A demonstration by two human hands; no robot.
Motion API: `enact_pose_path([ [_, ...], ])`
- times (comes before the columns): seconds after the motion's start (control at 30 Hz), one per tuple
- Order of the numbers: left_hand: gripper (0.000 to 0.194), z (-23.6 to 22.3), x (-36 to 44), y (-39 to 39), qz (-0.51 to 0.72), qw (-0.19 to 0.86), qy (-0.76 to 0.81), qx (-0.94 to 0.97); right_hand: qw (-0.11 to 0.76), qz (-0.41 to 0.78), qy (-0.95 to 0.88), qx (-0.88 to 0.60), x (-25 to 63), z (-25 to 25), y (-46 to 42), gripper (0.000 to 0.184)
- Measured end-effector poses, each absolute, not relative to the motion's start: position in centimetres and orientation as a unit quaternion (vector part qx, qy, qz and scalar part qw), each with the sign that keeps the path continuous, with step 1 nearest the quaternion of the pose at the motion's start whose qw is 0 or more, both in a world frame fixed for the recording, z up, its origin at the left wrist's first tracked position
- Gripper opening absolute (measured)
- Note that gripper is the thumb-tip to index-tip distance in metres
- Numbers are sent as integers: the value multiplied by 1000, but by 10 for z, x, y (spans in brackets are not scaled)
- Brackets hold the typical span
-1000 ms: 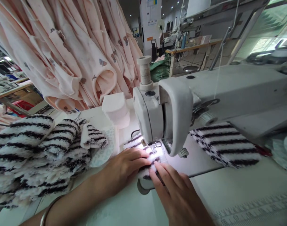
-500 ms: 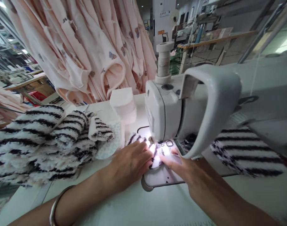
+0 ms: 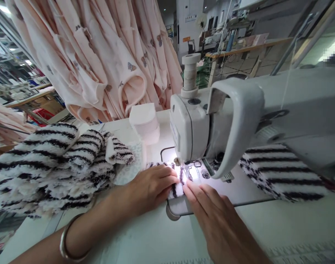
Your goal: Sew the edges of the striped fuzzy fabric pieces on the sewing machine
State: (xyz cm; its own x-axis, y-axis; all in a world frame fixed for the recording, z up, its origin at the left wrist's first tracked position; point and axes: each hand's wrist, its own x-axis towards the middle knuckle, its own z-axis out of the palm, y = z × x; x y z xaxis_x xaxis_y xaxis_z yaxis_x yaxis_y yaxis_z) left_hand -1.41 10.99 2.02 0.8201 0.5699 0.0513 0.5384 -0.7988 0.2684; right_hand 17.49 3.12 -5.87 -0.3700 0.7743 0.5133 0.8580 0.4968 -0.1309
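Note:
A small piece of black-and-white striped fleece fabric (image 3: 178,189) lies under the needle area of a white sewing machine (image 3: 184,128), lit by its lamp. My left hand (image 3: 152,185) rests on the fabric's left part, fingers bent and pressed together on it. From the right, my right hand (image 3: 214,212) lies low on the machine bed, its fingers stretched out and the fingertips touching the fabric's right edge. The needle and presser foot are hard to make out in the glare. A metal bangle (image 3: 65,238) circles my left wrist.
A heap of striped fleece pieces (image 3: 43,168) lies at left, beside a white block-shaped stack (image 3: 144,123). Another striped piece (image 3: 283,172) lies under the machine arm. Pink garments (image 3: 109,62) hang behind. A thread spool (image 3: 189,75) tops the machine. A ruler scale (image 3: 307,253) marks the front.
My right hand has shifted down and left, its fingers now stretched against the fabric's edge. The fabric lies flatter under my left hand, which has barely moved.

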Motion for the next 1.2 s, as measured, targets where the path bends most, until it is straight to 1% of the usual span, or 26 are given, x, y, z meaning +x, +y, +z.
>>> enact_pose_path([
  [0.07, 22, 16, -12, 105, 69, 103, 321, 939, 267, -45, -824, -498, 186, -62, 40, 54],
  [0.13, 16, 11, -8, 101, 84, 74, 347, 931, 259, -14, -847, -463, 196, -62, 50, 53],
  [0.23, 7, 5, 0, 96, 119, 46, 365, 922, 257, -10, -878, -403, 201, -58, 56, 52],
  [0.33, 10, 8, 2, 95, 121, 59, 354, 926, 287, -23, -849, -442, 185, -53, 46, 52],
  [0.47, 21, 22, -11, 102, 59, 119, 311, 941, 287, -36, -815, -502, 161, -51, 28, 56],
  [0.53, 24, 27, -20, 106, 42, 150, 283, 946, 291, -42, -804, -517, 159, -52, 26, 56],
  [0.6, 25, 26, -26, 107, 57, 166, 270, 947, 299, -41, -807, -507, 165, -53, 30, 56],
  [0.7, 24, 17, -22, 99, 92, 156, 299, 937, 302, -24, -822, -482, 179, -51, 42, 54],
  [0.8, 23, 5, -7, 85, 126, 131, 356, 917, 269, 24, -831, -486, 192, -44, 56, 48],
  [0.87, 23, -1, 3, 77, 142, 109, 394, 901, 254, 29, -835, -486, 197, -40, 64, 47],
  [1.0, 23, 1, 12, 72, 138, 78, 415, 896, 265, 23, -829, -493, 203, -36, 63, 56],
  [1.1, 20, 12, 9, 73, 140, 99, 379, 909, 271, 51, -816, -508, 210, -42, 45, 66],
  [1.2, 16, 17, 5, 72, 125, 123, 331, 927, 298, 55, -793, -529, 217, -55, 22, 69],
])
